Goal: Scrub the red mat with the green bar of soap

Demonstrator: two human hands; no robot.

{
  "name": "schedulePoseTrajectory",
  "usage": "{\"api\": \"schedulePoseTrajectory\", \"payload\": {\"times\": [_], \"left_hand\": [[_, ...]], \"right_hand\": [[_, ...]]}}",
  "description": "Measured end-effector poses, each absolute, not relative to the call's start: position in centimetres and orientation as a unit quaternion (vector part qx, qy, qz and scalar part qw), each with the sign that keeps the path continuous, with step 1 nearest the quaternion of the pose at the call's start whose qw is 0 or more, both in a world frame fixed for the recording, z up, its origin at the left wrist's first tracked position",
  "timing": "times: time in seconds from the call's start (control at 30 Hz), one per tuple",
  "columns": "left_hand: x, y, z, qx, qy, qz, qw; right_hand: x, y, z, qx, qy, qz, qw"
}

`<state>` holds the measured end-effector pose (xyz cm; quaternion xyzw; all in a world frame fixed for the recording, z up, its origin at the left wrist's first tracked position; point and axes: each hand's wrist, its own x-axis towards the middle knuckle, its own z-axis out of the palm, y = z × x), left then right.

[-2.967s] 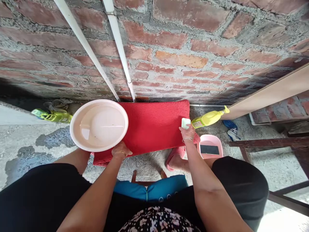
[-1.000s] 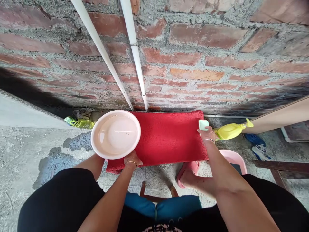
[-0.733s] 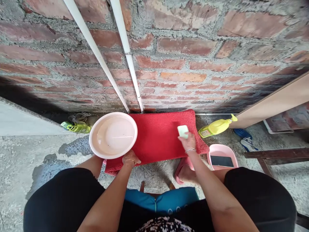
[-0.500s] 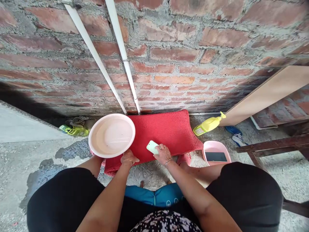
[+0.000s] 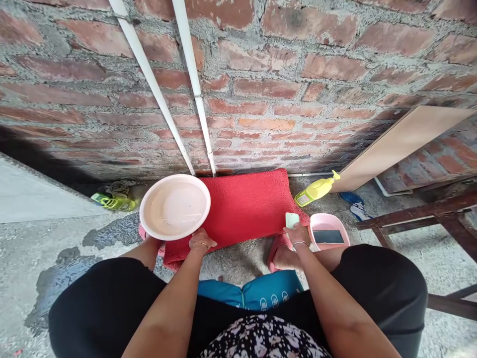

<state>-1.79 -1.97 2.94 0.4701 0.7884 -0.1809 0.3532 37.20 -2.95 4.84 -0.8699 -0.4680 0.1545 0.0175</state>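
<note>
Carried rightward just now, a pale-green, round-cornered bar (image 5: 292, 219) is pinched in the right hand (image 5: 298, 233) at the near corner of the nubbly red mat (image 5: 249, 205), whose edge the left hand (image 5: 201, 240) meets, fingers hidden and grip unclear, beside a smooth round basin (image 5: 175, 236).

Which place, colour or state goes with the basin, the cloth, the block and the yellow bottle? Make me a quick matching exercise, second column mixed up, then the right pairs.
1. basin
2. cloth
3. block
4. yellow bottle

A. held in the right hand
B. to the right of the cloth
C. holding clear liquid
D. red

Pairs: 1-C, 2-D, 3-A, 4-B
</note>
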Motion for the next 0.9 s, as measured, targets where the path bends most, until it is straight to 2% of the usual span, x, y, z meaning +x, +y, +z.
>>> {"api": "schedulePoseTrajectory", "payload": {"times": [0.07, 0.2, 0.3, 0.43, 0.67, 0.77, 0.9], "left_hand": [[-1.7, -1.9, 3.1, 0.47, 0.788, -0.178, 0.355], [-1.6, -1.9, 3.7, 0.467, 0.79, -0.17, 0.36], [-1.6, -2.0, 3.9, 0.469, 0.789, -0.167, 0.361], [-1.5, -1.9, 3.9, 0.476, 0.787, -0.173, 0.353], [-1.5, -2.0, 3.1, 0.474, 0.782, -0.179, 0.362], [-2.0, -2.2, 2.8, 0.474, 0.778, -0.159, 0.379], [-3.6, -2.5, 2.9, 0.464, 0.78, -0.111, 0.405]], "right_hand": [[33.5, -3.2, 4.8, -0.831, -0.525, 0.181, -0.016], [25.0, -4.5, 4.7, -0.659, -0.717, 0.213, -0.081], [22.2, -5.1, 4.6, -0.582, -0.776, 0.212, -0.115], [25.6, -4.9, 4.6, -0.629, -0.742, 0.187, -0.138], [34.8, -4.3, 5.3, -0.812, -0.533, 0.174, -0.163], [33.0, -3.8, 5.8, -0.803, -0.552, 0.182, -0.135], [24.8, -3.5, 6.2, -0.704, -0.658, 0.233, -0.131]]}}
